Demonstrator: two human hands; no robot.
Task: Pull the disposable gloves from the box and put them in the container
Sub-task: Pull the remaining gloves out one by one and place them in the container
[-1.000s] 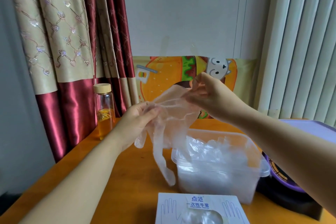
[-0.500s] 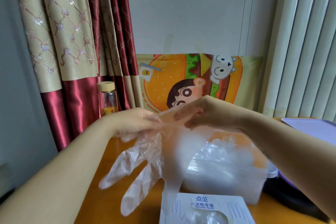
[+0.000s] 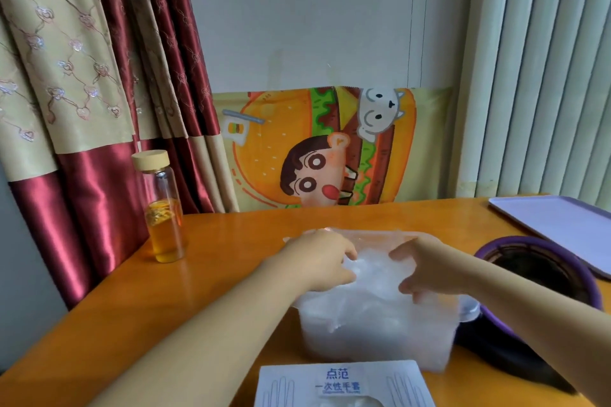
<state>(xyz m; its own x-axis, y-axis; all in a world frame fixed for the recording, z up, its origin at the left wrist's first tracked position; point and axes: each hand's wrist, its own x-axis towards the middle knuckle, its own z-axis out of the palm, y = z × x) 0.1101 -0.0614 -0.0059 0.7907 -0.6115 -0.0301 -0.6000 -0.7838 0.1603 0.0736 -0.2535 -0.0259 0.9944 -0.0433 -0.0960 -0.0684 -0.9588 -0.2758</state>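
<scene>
A clear plastic container (image 3: 377, 337) stands on the orange table (image 3: 218, 261) and is heaped with crumpled clear disposable gloves (image 3: 372, 274). My left hand (image 3: 322, 261) is over the container's left side, its fingers curled down into the heap and gripping the glove just brought there. At the right side my right hand (image 3: 426, 271) grips the same glove between thumb and curled fingers. The white glove box (image 3: 344, 383) lies at the near edge, with a glove showing in its opening.
A glass bottle (image 3: 163, 208) of amber liquid stands at the table's left. A purple-rimmed dark bowl (image 3: 542, 277) sits right against the container, with a lilac tray (image 3: 555, 221) behind it. A cartoon poster (image 3: 317, 149) leans on the wall.
Both hands have come down from chest height with the glove, which hung spread between them, and now press it into the container's heap.
</scene>
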